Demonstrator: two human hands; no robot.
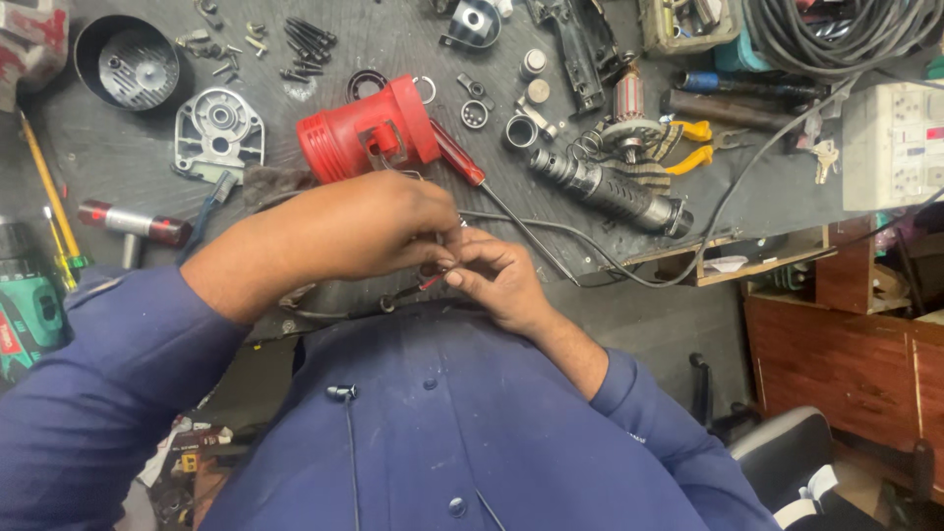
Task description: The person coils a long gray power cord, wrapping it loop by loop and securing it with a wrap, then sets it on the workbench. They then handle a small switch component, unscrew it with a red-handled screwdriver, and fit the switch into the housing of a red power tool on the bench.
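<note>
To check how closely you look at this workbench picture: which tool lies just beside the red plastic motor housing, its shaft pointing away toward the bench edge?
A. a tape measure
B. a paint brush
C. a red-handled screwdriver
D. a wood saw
C: a red-handled screwdriver lies against the right side of the red motor housing, just beyond the left hand and right hand.

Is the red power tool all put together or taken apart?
Taken apart. The red housing lies alone on the bench, with its motor core, gear cover and screws scattered around.
</note>
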